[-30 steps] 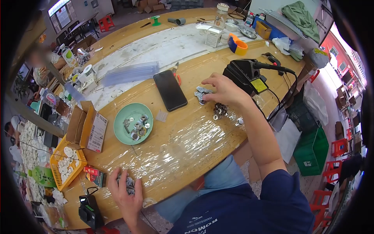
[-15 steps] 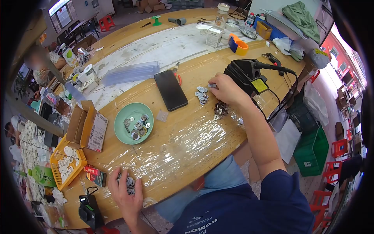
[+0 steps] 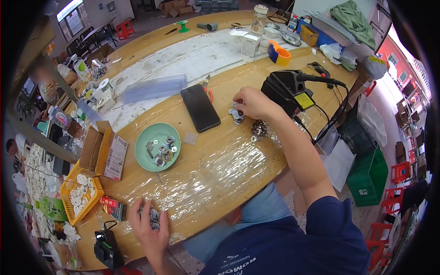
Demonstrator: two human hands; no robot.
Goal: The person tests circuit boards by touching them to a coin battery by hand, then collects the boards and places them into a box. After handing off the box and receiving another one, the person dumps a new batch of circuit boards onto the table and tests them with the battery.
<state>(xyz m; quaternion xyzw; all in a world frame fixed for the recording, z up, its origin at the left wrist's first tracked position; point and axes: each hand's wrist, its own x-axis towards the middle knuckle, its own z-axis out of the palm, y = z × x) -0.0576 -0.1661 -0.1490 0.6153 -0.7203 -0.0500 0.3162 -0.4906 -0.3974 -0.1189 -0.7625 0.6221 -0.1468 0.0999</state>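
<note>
My right hand (image 3: 255,103) is over a small pile of grey-blue metallic parts (image 3: 237,116), thumb and fingers pinched together at its upper edge. What sits between the fingertips is hidden. Just below that hand lies a heap of dark and silvery small round parts (image 3: 259,129). At the table's near edge, my left hand (image 3: 149,231) rests with fingers apart around another heap of small metal parts (image 3: 155,219), touching it and partly covering it. A green plate (image 3: 143,158) between the hands holds several similar small parts.
A black phone (image 3: 200,107) lies behind the plate, beside red-handled pliers (image 3: 209,91). A black soldering station (image 3: 279,91) with its cable stands right. Left are an open carton (image 3: 112,153), a yellow basket (image 3: 94,197) of white discs and a black device (image 3: 106,247). A person (image 3: 57,82) sits far left.
My right hand has shifted a little left, onto the top of the grey-blue pile; the part seen at its fingertips before is now hidden. My left hand has stayed on its heap.
</note>
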